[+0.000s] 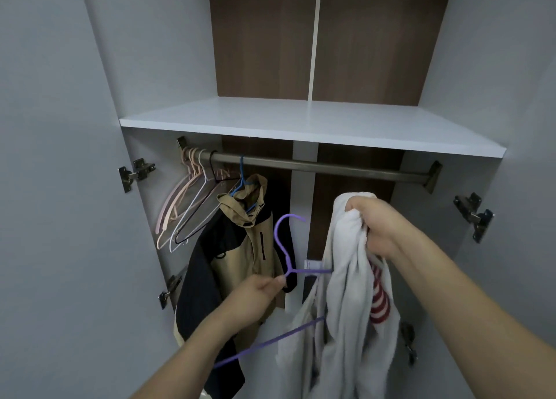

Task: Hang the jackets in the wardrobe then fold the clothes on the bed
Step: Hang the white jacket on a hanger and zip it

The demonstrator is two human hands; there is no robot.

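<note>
Clearly soft and limp, the white jacket (346,293) looks fleecy and fairly light, bunching wherever it is held, so I judge it wants a hold at the collar or shoulder seam, not the loose body, which would only slide and sag. Its red-and-white striped patch (379,296) shows on an inner fold. It hangs in front of the wardrobe opening, below the right half of the rail (331,168), well short of it. The right hand (373,227) grips a bunched upper part of the jacket, fingers curled round the cloth. The left hand (258,296) pinches the purple hanger (285,257) just under its hook; thin, stiff and probably light, one arm of it runs into the jacket's folds. A tan and dark jacket (240,248) already hangs on a blue hanger (242,182) toward the rail's left end, beside spare hangers (186,206) bunched by the left bracket.
</note>
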